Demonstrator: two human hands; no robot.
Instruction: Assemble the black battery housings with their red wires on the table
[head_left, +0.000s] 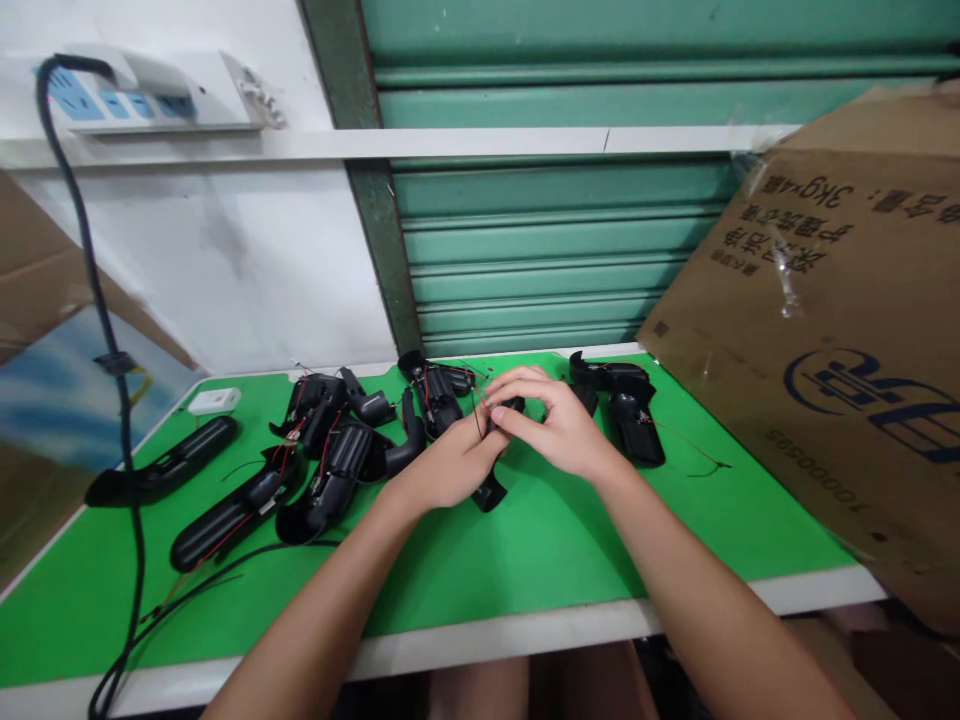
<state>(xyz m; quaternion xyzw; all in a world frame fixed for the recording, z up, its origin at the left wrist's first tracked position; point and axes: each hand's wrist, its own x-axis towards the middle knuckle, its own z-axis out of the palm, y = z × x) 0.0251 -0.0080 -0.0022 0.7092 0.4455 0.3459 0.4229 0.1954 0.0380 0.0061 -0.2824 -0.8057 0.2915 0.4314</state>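
Observation:
Over the middle of the table, my left hand (450, 467) is closed around a black plastic housing (491, 494), whose curved lower end sticks out below the fingers. My right hand (559, 420) meets it from the right, fingers bent and thumb pressed against the top of the same housing. Thin red and black wires (480, 400) rise between the two hands. The fingers cover most of the housing, so its full shape is hidden. Just behind my left hand lies another black housing with red wires (439, 395).
Several wired black housings (330, 480) are heaped on the left of the green tabletop (540, 570). Others (636, 425) lie on the right, beside a large cardboard box (810, 330). A black cable (90, 260) hangs from a power strip (161, 95) across the left side.

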